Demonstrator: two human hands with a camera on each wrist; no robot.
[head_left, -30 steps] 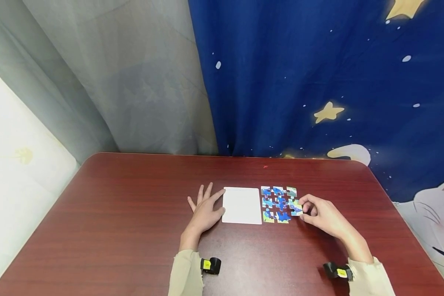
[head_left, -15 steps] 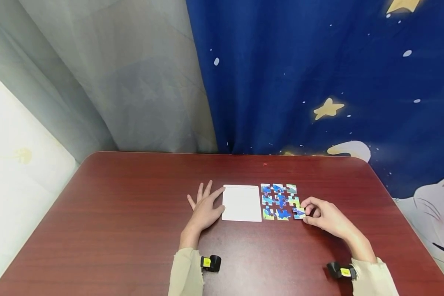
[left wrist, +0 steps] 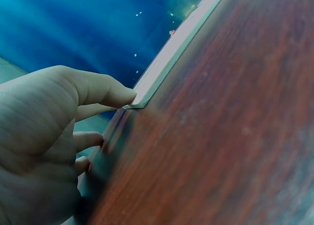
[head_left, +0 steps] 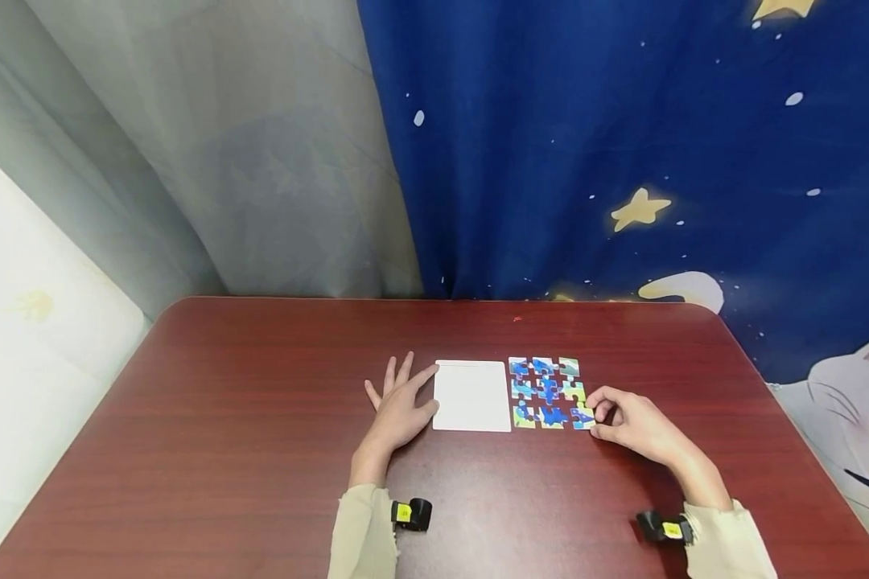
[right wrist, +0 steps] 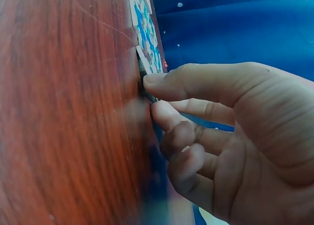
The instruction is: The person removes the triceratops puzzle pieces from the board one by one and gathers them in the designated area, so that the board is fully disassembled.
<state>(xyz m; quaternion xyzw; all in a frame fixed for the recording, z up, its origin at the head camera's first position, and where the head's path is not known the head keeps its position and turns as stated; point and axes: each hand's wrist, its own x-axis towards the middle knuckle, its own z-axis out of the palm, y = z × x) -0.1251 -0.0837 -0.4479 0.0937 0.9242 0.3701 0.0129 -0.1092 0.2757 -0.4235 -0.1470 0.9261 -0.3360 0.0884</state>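
Observation:
In the head view, a flat white square board (head_left: 472, 396) lies on the table. My left hand (head_left: 400, 412) rests at its left edge, fingers spread, with thumb and index fingertip against the rim. The left wrist view shows the thumb touching a corner of that board (left wrist: 169, 58). Just right of the board, blue and green jigsaw pieces (head_left: 548, 392) are laid out in rows, picture side up, with small gaps. My right hand (head_left: 633, 422) pinches the near right corner jigsaw piece (head_left: 582, 417) by its outer edge, thumb nearest me, other fingers curled.
The dark red wooden table (head_left: 246, 450) has a rounded far edge. Behind it hang a grey curtain (head_left: 275, 161) and a blue star-patterned curtain (head_left: 521, 161). Black camera straps sit on both sleeves, the left strap (head_left: 413, 515) over the table.
My right hand has moved the corner jigsaw piece from over the middle right piece toward me, then left into the near row's right end. The left hand stays at the board.

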